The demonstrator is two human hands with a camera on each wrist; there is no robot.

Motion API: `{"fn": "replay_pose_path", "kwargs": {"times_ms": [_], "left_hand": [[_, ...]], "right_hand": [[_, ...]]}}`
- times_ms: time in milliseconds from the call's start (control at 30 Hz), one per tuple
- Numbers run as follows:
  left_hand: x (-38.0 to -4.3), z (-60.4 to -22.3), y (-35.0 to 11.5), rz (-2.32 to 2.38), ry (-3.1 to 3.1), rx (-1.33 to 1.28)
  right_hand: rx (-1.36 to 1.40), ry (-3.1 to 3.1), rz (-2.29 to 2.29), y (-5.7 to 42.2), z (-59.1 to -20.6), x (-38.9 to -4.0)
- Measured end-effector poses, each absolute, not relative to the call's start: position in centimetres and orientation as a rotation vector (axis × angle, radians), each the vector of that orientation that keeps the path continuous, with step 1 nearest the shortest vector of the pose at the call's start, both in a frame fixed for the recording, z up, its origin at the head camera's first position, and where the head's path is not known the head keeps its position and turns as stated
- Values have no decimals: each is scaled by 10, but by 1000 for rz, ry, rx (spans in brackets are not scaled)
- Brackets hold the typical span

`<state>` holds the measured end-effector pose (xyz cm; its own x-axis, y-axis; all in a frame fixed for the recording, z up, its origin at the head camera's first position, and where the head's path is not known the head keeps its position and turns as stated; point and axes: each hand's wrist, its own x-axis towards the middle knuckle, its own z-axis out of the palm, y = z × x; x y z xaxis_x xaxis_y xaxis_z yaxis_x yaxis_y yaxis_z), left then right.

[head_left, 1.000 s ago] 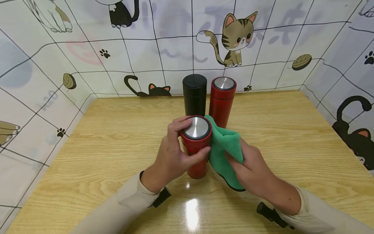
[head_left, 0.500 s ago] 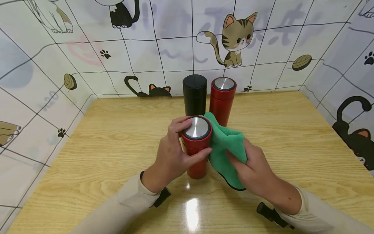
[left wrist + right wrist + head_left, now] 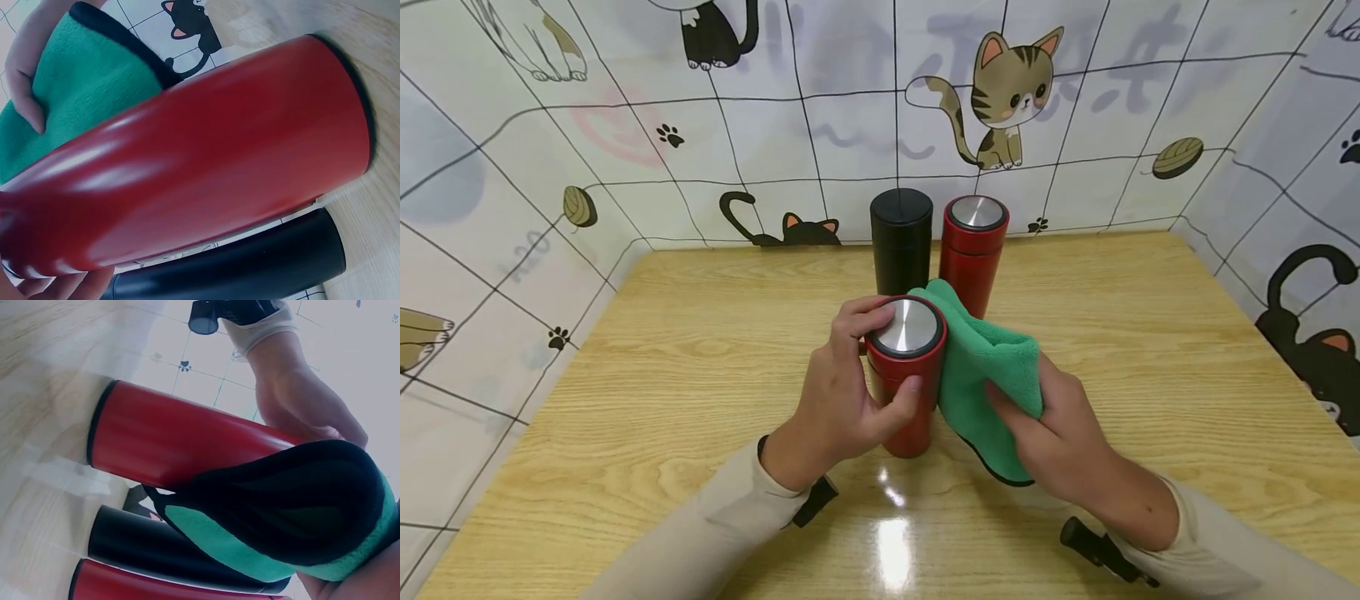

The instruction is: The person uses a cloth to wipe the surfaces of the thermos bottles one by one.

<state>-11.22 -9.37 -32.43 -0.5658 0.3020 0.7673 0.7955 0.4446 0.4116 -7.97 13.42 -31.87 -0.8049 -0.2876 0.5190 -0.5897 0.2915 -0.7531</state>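
Observation:
A red thermos flask with a brushed silver lid top stands near the middle of the wooden table. My left hand grips its upper part, one finger on the lid and the thumb bent against the near side. My right hand holds a folded green cloth with a dark edge, which lies against the flask's right side. In the left wrist view the flask fills the middle, with the cloth along its side. The right wrist view shows the cloth overlapping the flask.
Behind the gripped flask stand a black flask and a second red flask, side by side near the back wall. White cloth-like walls with printed cats enclose the table at the back and sides.
My right hand has shifted slightly right, and the cloth's upper end reaches farther behind the flask. My left thumb has bent and drawn back to the left. The flasks remain in place.

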Motion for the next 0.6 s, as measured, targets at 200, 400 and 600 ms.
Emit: {"fn": "replay_pose_path", "kwargs": {"times_ms": [200, 400, 600], "left_hand": [[-113, -326, -94, -1045, -2095, -890], [-112, -326, -95, -1046, -2110, -877], [-113, -326, -95, -1043, -2109, -868]], "right_hand": [[853, -2339, 1526, 134, -319, -83], [794, -2401, 1513, 134, -320, -82], [826, -2315, 1544, 134, -318, -81]]}}
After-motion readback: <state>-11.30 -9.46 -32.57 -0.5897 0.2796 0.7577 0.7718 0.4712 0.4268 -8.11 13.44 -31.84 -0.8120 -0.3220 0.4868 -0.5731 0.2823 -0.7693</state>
